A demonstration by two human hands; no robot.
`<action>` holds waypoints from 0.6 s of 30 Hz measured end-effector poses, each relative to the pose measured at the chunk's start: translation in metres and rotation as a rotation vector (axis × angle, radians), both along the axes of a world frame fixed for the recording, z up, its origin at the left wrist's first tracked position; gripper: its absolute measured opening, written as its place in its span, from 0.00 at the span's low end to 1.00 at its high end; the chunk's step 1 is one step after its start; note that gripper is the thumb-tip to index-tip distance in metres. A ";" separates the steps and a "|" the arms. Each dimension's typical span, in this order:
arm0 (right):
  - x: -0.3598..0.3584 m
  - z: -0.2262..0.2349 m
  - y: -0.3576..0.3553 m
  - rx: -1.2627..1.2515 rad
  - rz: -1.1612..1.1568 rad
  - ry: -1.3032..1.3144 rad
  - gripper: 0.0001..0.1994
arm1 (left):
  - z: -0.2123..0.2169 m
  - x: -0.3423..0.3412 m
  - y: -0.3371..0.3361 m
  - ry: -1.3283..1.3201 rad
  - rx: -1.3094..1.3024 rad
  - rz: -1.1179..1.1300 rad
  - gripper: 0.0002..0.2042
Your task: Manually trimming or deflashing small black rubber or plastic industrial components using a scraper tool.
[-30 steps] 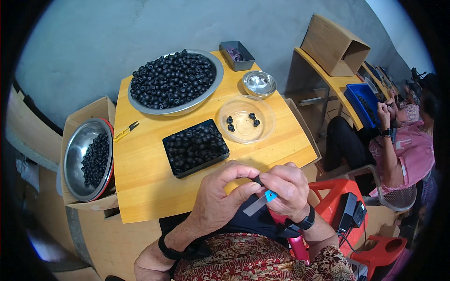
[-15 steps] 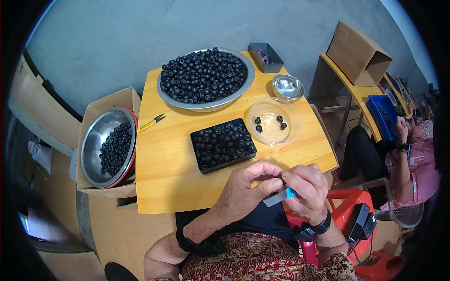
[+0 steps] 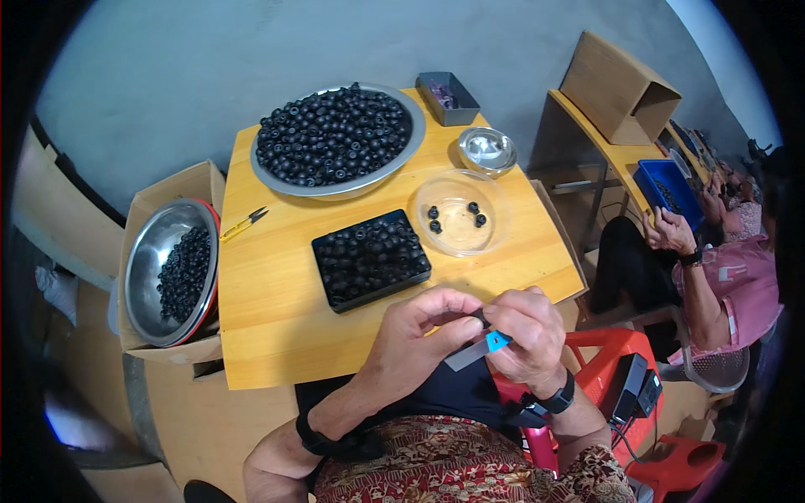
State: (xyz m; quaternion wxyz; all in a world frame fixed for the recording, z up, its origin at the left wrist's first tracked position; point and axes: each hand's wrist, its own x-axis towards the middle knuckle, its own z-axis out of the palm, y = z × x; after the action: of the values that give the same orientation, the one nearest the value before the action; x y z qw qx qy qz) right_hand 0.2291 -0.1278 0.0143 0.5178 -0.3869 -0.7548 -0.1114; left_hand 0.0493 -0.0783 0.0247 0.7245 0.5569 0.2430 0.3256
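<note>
My left hand [image 3: 409, 329] and my right hand [image 3: 533, 334] meet over my lap, just past the table's near edge. Pinched by my left thumb and fingers is a small black round part [image 3: 480, 318], mostly covered. My right hand is closed around a flat grey strip [image 3: 464, 356] with a bright blue piece [image 3: 497, 340] on it; the strip's exact kind is unclear. My right fingertips also come up against the black part. A black rectangular tray [image 3: 372, 303] full of similar parts stands just beyond my hands. Several more lie in a clear plastic bowl [image 3: 459, 244].
A wide metal basin [image 3: 409, 159] heaped with black parts is at the back of the yellow table [image 3: 285, 335], near a grey bin [image 3: 457, 116] and small metal bowl [image 3: 488, 151]. Yellow thread snips [image 3: 243, 224] lie left. Another person [image 3: 713, 285] sits at right beside a red stool [image 3: 616, 356].
The whole view has shifted, so the table sits further left in it. My hands keep the same hold. The other person's hand has come down and forward beside the blue tray.
</note>
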 end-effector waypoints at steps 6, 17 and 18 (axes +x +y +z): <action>0.017 0.015 0.026 -0.039 -0.181 0.015 0.20 | 0.007 -0.012 0.047 0.114 0.288 0.358 0.13; 0.031 0.000 0.056 -0.193 -0.232 0.082 0.15 | -0.023 -0.042 0.110 0.901 1.126 0.376 0.09; 0.030 0.001 0.053 -0.206 -0.233 0.088 0.14 | -0.023 -0.042 0.111 0.914 1.109 0.377 0.09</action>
State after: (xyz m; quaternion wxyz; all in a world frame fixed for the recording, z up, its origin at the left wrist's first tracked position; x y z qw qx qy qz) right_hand 0.2592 -0.0745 0.0149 0.4913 -0.5276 -0.6889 -0.0757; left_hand 0.0071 0.0325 0.0015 0.0953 0.8697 0.4117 0.2550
